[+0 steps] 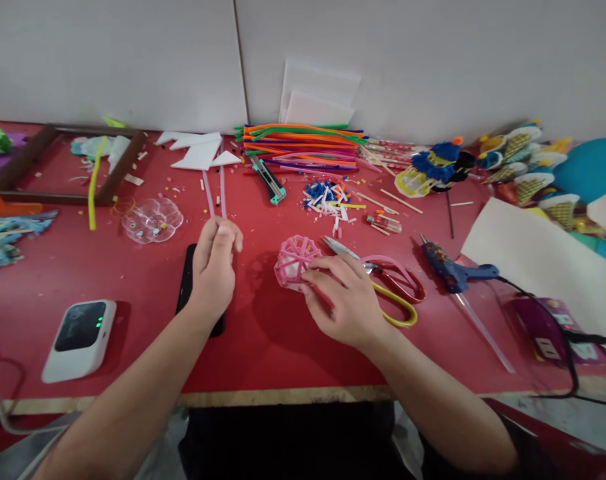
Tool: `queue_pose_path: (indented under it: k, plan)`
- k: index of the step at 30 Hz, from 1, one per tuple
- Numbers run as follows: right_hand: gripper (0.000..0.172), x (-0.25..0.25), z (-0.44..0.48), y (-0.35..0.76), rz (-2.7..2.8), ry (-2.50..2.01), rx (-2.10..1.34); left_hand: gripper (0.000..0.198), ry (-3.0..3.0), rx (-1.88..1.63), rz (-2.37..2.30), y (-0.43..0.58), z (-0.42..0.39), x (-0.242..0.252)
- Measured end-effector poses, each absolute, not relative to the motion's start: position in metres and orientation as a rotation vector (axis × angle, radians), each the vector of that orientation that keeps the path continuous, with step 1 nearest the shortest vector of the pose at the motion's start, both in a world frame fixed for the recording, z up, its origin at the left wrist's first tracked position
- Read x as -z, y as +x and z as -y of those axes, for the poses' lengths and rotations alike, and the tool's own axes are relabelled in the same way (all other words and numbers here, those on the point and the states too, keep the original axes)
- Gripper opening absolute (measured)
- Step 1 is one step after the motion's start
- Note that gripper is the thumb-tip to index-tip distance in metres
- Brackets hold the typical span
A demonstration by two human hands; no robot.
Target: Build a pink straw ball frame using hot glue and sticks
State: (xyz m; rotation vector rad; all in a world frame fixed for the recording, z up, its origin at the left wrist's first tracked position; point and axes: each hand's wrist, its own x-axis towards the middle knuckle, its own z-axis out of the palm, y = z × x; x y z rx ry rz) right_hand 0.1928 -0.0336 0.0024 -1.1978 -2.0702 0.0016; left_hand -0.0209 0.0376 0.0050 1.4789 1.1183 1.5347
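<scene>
My left hand [215, 267] is closed, with two pale pink pipe cleaners [223, 193] sticking out from its top toward the wall. A black phone-like slab [185, 280] lies partly hidden under that hand. My right hand [345, 297] grips the right side of a small round pink cage [299, 257], made of crossing pink strands with something white inside. Its fingertips cover part of the cage. Just beyond these fingers lie scissors [407, 313] with red and yellow handles, a pink strand [390, 260] curving over them.
Bundled colourful pipe cleaners [303, 147] lie at the back, near a cutter knife [269, 180] and small clippings [327, 198]. On the right are a corded blue glue gun [450, 270] and a white sheet [547, 267]. A white device [80, 340] sits at left, near a brown frame [120, 167].
</scene>
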Motion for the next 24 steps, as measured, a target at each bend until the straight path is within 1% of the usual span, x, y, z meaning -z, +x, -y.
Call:
queue_pose_path:
  k: [3,7,9,10,12,15,19,24]
  plan:
    - [0.019,-0.008,0.034,0.192,1.974,-1.176,0.007,0.041,1.582,-1.437,-1.087,-0.017,-0.029,-0.012]
    - [0.023,-0.019,0.032,0.190,1.854,-1.028,-0.033,0.042,1.779,-1.309,-1.095,-0.013,-0.009,-0.038]
    - [0.026,-0.026,0.034,0.187,1.823,-0.959,-0.126,0.037,1.900,-1.225,-0.946,-0.012,0.002,-0.051]
    - [0.027,-0.029,0.036,0.184,1.809,-0.933,-0.186,0.029,1.908,-1.149,-0.904,-0.011,0.008,-0.056]
    - [0.029,-0.033,0.041,0.178,1.770,-0.900,-0.291,0.019,1.814,-1.095,-0.921,-0.009,0.018,-0.059]
    - [0.029,-0.034,0.047,0.166,1.676,-0.951,-0.401,0.006,1.573,-1.140,-1.119,-0.007,0.027,-0.055]
    - [0.025,-0.034,0.039,0.154,1.633,-1.001,-0.447,0.004,1.437,-1.182,-1.240,-0.008,0.021,-0.056]
    - [0.019,-0.049,-0.006,0.153,1.736,-0.975,-0.415,0.008,1.385,-1.149,-1.221,-0.011,-0.022,-0.081]
